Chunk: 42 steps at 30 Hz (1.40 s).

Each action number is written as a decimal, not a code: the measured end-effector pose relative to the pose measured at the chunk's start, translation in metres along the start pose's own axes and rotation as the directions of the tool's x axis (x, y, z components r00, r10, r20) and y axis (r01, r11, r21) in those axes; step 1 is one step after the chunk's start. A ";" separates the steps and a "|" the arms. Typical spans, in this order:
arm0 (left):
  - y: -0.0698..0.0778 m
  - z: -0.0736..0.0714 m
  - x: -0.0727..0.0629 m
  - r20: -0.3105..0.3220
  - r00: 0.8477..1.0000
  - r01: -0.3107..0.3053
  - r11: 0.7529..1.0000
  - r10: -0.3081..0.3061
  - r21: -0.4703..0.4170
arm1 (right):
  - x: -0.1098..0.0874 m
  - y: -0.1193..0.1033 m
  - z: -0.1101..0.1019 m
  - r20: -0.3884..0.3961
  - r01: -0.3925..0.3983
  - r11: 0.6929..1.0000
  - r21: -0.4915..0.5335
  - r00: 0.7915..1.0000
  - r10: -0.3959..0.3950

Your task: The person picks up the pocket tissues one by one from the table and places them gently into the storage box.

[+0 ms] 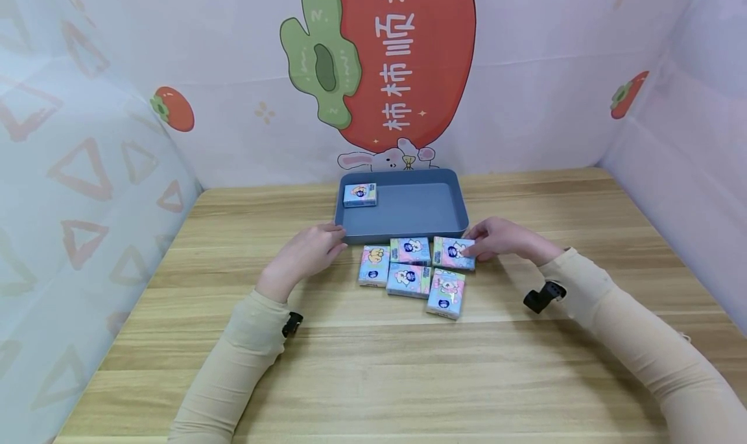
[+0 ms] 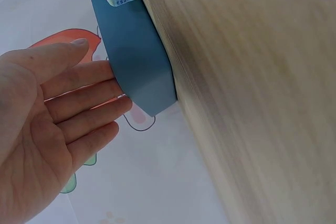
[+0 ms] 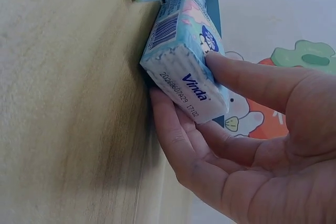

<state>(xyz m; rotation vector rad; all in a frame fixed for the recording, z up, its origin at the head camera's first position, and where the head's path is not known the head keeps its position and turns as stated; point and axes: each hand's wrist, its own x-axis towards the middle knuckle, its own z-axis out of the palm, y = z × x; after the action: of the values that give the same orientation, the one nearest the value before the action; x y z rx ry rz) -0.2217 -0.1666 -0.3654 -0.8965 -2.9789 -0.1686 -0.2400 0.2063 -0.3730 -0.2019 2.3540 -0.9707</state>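
My right hand (image 1: 503, 238) pinches the rightmost tissue pack (image 1: 446, 252) at its right end. In the right wrist view the thumb lies on top of this pack (image 3: 178, 74) and fingers curl beneath its end, which is printed "Vinda". My left hand (image 1: 308, 255) has its fingers extended, the tips right at the front left corner of a blue-grey tray (image 1: 414, 210). Between the hands lie more tissue packs: an upright one (image 1: 373, 266) at left, two sideways ones (image 1: 410, 248) in the middle, and a slightly tilted one (image 1: 446, 293) nearest me.
Inside the tray, another tissue pack (image 1: 360, 196) sits in the back left corner. The tray stands at the far edge of the wooden table (image 1: 373, 379), against a printed cloth backdrop (image 1: 525, 107). Cloth also hangs along both sides.
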 end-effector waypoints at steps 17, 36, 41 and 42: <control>0.000 -0.001 0.001 0.018 1.000 0.018 1.000 -0.018 -0.007 | -0.005 -0.002 -0.005 -0.045 0.005 0.999 0.032 0.999 -0.004; 0.000 -0.002 0.000 0.019 1.000 0.013 1.000 -0.013 -0.003 | -0.010 -0.014 -0.015 -0.087 0.040 0.993 0.115 0.996 -0.030; -0.001 -0.001 0.001 0.023 1.000 0.012 1.000 -0.013 0.002 | -0.013 -0.019 -0.018 -0.100 0.047 0.990 0.135 0.994 -0.034; -0.001 -0.001 0.001 0.025 1.000 0.014 1.000 -0.014 0.002 | -0.013 -0.020 -0.018 -0.102 0.052 0.989 0.137 0.994 -0.038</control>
<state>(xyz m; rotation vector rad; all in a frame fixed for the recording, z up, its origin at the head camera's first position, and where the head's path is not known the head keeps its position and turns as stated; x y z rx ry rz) -0.2228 -0.1674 -0.3647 -0.8844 -3.0083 -0.1567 -0.2414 0.2070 -0.3431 -0.1561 2.3681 -1.1872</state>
